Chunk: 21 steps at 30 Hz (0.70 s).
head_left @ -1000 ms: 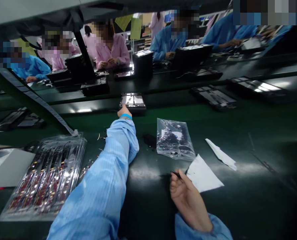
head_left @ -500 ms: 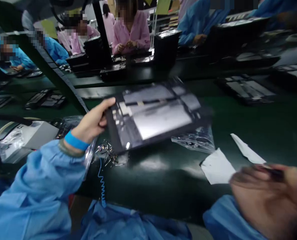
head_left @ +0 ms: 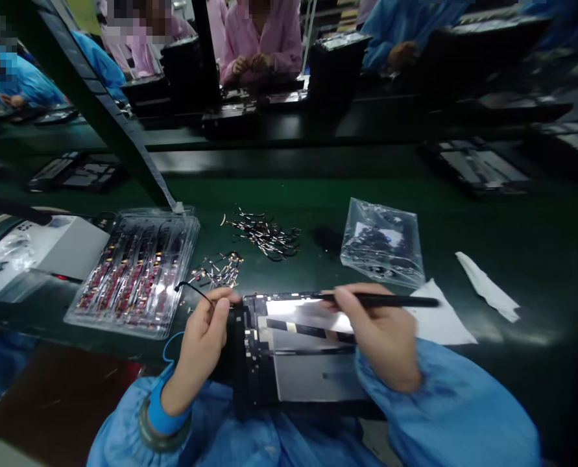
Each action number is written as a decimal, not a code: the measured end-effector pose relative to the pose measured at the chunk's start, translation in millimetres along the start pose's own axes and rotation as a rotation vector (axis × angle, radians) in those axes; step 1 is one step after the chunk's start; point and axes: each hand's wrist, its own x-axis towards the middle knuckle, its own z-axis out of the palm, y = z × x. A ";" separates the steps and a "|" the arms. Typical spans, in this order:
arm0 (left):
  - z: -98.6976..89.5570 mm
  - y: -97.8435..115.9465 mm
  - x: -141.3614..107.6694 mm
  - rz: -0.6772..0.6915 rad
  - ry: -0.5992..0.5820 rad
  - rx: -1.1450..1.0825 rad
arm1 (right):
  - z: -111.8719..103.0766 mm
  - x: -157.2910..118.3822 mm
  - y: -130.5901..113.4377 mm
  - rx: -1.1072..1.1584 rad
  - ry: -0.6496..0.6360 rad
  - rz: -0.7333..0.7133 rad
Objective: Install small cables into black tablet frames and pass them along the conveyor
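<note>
An open tablet-like device [head_left: 313,376] lies at the table's near edge, its silver panels and small parts facing up. Just off its upper left corner, my left hand [head_left: 205,334] is closed in a pinch on a thin black cable [head_left: 194,287]. Over the device's upper right side, my right hand [head_left: 383,331] grips a slim black tool [head_left: 396,300] that points left. The tool's tip is close to the device's top edge; whether it touches cannot be made out. Small metallic parts [head_left: 218,269] and a pile of short black cables [head_left: 264,233] lie beyond the device.
A clear tray of red and black parts [head_left: 133,279] is at left, beside a white box [head_left: 69,246]. A plastic bag [head_left: 383,240] and white papers [head_left: 488,285] lie at right. Behind are stacked devices [head_left: 337,71] and several people at work.
The device has come down from mid-air to the near edge, and my left hand has let go of it and now pinches a cable. My right hand has moved left over the device.
</note>
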 end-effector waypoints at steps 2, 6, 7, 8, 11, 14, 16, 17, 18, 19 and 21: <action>3.6 2.7 -6.4 -0.051 -0.111 -0.108 | 7.9 3.5 11.5 -0.055 -0.101 0.030; 10.8 4.3 -12.0 -0.118 -0.207 -0.211 | 8.1 9.4 24.8 -0.086 -0.061 0.115; 11.7 3.7 -12.1 -0.129 -0.215 -0.214 | 7.2 10.4 25.6 -0.082 -0.041 0.143; 12.4 3.1 -11.9 -0.136 -0.220 -0.217 | 6.5 11.1 25.8 -0.074 -0.027 0.169; 14.4 1.0 -11.0 -0.150 -0.234 -0.233 | 6.2 12.7 26.7 -0.055 -0.020 0.188; 17.9 -0.8 -10.9 -0.175 -0.258 -0.240 | 7.3 13.9 32.0 -0.113 -0.044 0.137; 20.6 -2.1 -11.4 -0.166 -0.256 -0.224 | 7.4 14.1 37.2 -0.194 -0.060 0.103; 21.7 -2.9 -11.7 -0.154 -0.252 -0.210 | 7.0 14.0 39.6 -0.233 -0.064 0.087; 22.4 -3.9 -12.1 -0.139 -0.249 -0.193 | 6.3 13.7 41.5 -0.266 -0.063 0.072; 22.7 -5.0 -12.4 -0.124 -0.250 -0.175 | 5.4 13.2 42.8 -0.291 -0.059 0.062; 22.2 -7.5 -13.0 -0.100 -0.262 -0.137 | 2.9 12.0 42.6 -0.296 -0.036 0.043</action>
